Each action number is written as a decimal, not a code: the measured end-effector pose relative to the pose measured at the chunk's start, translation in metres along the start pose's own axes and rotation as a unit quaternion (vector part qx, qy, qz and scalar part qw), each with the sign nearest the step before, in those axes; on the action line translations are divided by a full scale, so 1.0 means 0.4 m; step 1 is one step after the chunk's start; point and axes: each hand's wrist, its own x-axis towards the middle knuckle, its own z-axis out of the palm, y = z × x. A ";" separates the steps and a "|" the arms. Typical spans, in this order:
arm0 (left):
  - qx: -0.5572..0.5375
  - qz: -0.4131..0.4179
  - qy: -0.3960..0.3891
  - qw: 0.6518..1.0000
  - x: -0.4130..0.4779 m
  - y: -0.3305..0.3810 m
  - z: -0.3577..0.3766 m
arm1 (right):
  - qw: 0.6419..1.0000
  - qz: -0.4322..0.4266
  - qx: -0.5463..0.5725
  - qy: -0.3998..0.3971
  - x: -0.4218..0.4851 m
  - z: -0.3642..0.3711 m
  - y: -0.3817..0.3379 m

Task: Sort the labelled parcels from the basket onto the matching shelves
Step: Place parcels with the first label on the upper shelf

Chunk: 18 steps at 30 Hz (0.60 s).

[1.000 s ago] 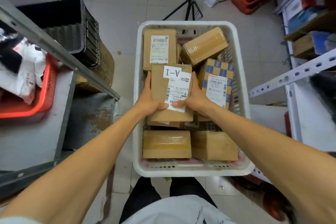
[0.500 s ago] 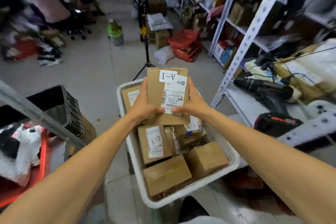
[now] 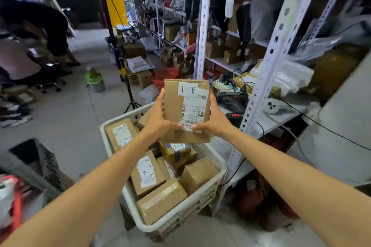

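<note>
A flat brown parcel [image 3: 173, 106] with a white "A-1" label is held up in front of me, above the far end of the white basket [image 3: 208, 192]. My left hand [image 3: 157, 120] grips its left edge and my right hand [image 3: 214, 121] grips its right edge, both thumbs on the front face. The basket below holds several brown parcels, among them one labelled "A-2" [image 3: 147, 174]. White perforated metal shelves [image 3: 267, 70] rise on the right.
A tripod stand [image 3: 124, 78] is just beyond the basket. Power tools and cables [image 3: 232, 98] lie on the low right shelf. A black crate [image 3: 38, 158] sits at the left. A seated person [image 3: 18, 60] and clutter are at the far left.
Both hands have lifted the A-1 parcel out of the basket and higher, and my view has swung up from the basket toward the shelves on the right.
</note>
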 end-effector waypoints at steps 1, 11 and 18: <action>0.003 0.004 0.003 1.000 -0.021 0.015 0.014 | 1.000 -0.005 -0.001 0.003 -0.027 -0.014 0.006; 0.010 -0.001 0.033 0.999 -0.297 0.088 0.171 | 1.000 -0.018 0.013 0.001 -0.316 -0.100 0.058; 0.035 0.008 -0.006 0.999 -0.381 0.145 0.296 | 0.998 -0.002 0.022 0.064 -0.504 -0.185 0.109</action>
